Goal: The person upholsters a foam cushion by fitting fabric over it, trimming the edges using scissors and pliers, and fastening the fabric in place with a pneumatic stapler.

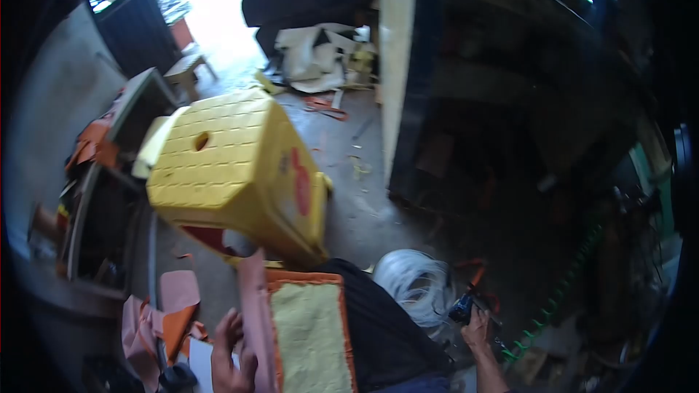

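On my lap lies a pad (312, 335) with a pale yellow face and an orange border. A pink sheet (256, 320) stands along its left edge. My left hand (233, 356) is just left of the pink sheet, with its fingers apart and nothing visible in them; whether it touches the sheet I cannot tell. Out to the right of my lap, my right hand (477, 331) is closed around a dark hand tool that looks like an air staple gun (461, 308). A green coiled hose (553, 306) runs close below that hand and up to the right.
A yellow plastic stool (218, 153) stands ahead on the floor. Coiled white tubing (413, 284) lies right of my lap. Pink and orange scraps (171, 320) are at lower left, near a frame rack (102, 211). A pillar (397, 65) rises behind, beside a dark area.
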Tool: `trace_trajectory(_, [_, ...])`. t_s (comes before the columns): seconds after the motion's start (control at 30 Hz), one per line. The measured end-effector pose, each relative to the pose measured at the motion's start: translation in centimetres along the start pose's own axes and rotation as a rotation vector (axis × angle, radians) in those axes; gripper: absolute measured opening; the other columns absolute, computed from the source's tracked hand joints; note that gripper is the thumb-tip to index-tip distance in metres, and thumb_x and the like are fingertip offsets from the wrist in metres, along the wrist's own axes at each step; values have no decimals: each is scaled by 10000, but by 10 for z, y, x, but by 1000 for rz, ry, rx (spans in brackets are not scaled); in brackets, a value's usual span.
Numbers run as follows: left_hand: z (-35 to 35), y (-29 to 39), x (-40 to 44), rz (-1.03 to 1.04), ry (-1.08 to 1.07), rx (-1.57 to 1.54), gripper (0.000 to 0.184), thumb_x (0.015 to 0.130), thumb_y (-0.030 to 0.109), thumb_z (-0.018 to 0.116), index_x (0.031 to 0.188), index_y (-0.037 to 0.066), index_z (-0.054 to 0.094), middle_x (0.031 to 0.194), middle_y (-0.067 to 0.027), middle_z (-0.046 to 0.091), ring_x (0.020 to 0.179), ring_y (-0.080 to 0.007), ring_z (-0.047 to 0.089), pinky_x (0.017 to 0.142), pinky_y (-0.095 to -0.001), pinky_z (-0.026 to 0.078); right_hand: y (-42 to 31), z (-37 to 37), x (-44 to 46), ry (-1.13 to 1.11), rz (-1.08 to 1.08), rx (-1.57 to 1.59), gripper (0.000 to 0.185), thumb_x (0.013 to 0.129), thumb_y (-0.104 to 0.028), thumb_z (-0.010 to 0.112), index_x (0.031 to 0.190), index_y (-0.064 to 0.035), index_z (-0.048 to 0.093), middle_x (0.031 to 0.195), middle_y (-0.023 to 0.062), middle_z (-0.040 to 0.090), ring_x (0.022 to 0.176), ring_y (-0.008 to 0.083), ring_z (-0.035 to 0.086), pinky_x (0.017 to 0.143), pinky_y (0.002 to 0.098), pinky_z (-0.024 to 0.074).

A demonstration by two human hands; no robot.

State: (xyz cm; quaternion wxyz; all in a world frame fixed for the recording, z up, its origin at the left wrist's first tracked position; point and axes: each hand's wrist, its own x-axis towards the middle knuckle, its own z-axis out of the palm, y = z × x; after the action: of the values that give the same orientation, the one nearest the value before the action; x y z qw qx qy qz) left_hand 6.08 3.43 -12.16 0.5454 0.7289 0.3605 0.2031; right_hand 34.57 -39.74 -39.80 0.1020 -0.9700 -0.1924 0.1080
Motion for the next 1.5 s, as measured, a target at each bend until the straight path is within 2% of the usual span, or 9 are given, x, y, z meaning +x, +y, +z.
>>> trace_trajectory(0.23, [23,9,15,111,-197,434,879,879,281,750,1561,0,272,1519,-282,375,1459,-362,324,1168,-481,308,5,-40,12,-704,389,-283,476,756,-144,736,1208,-8,679,1175,224,697,1108,404,662,984,489,527])
trace_trajectory(0.37, [26,6,19,-52,-138,220,880,821,229,704,1557,-32,299,1593,-201,333,1502,-314,298,1232,-398,201,32,31,85,38,83,302,322,878,-286,672,1069,-32,727,1084,221,716,983,371,715,895,502,551])
trace_trajectory(0.67, [14,-28,-12,-28,-84,-47,616,971,116,520,1566,50,376,1654,-169,280,1547,-290,213,1252,-393,116,-33,88,161,-20,248,36,455,876,-257,673,1240,4,594,1133,269,680,1066,440,666,883,518,540])
trace_trajectory(0.87, [17,-26,-10,-47,-11,-172,477,1065,116,455,1539,71,434,1663,-143,280,1537,-275,242,1250,-389,146,-13,83,145,310,291,762,590,787,-105,670,1347,15,533,1149,297,675,1076,397,683,922,471,517])
trace_trajectory(0.97, [16,-27,-11,-57,10,-232,450,1069,104,452,1518,73,467,1651,-134,311,1528,-262,268,1247,-374,162,27,113,140,142,391,316,541,801,-103,664,1314,41,567,1249,286,649,1100,379,680,914,428,529])
trace_trajectory(1.2, [22,-25,-13,-95,92,-254,415,1090,194,458,1466,30,517,1585,-141,416,1490,-230,336,1230,-350,225,-38,-17,90,-146,290,236,348,819,-78,591,1126,55,687,1096,278,712,1067,418,692,920,440,533])
trace_trajectory(1.3, [23,-25,-11,-92,97,-227,410,1089,192,462,1460,28,522,1573,-142,433,1473,-229,362,1220,-347,248,-45,-30,87,-43,247,170,303,899,-91,594,1166,39,656,1057,249,716,1009,405,700,881,466,530])
trace_trajectory(1.37, [25,-25,-12,-106,108,-217,411,1089,192,465,1461,27,521,1566,-140,441,1465,-228,374,1215,-345,258,-79,-50,89,635,75,292,245,971,-55,542,1186,41,611,1068,219,660,1004,374,669,842,453,517])
trace_trajectory(1.5, [26,-25,-13,-90,103,-212,419,1084,202,486,1463,26,517,1562,-135,447,1451,-221,392,1208,-338,271,-218,-151,52,464,-311,554,161,996,-49,542,1115,23,622,1010,174,649,924,318,657,792,434,525])
